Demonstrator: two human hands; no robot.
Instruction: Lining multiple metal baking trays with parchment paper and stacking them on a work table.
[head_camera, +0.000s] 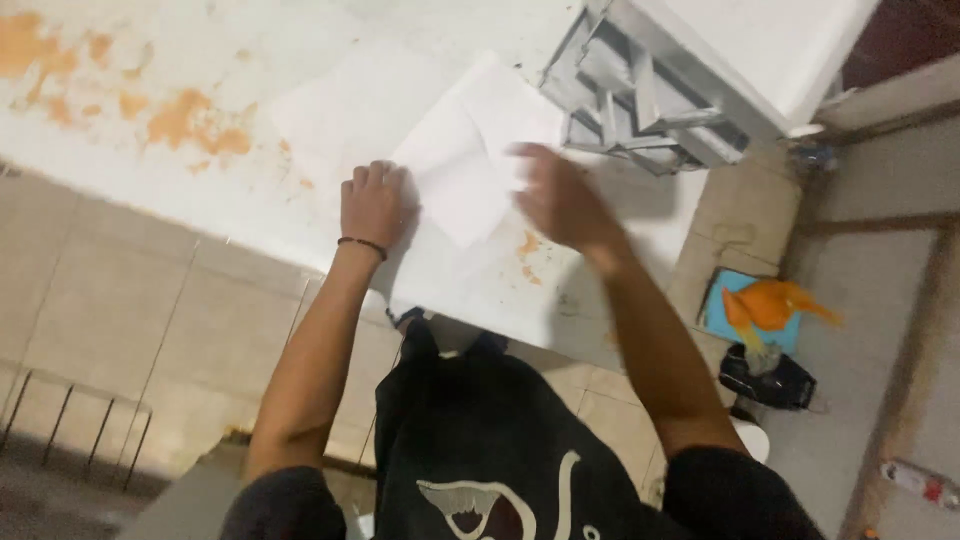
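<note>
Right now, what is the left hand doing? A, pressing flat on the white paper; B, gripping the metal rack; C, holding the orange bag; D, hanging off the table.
A: the left hand lies flat on the edge of the white paper on the table, fingers spread, holding nothing.

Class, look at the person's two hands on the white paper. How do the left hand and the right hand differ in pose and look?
The left hand rests flat and sharp in view at the left edge of the white paper; the right hand is motion-blurred over the paper's right part. The left wrist wears a dark bracelet; the right wrist shows none. The left fingers are curled in; the right fingers look spread. Both hands are bare and over the stained white table.
</note>
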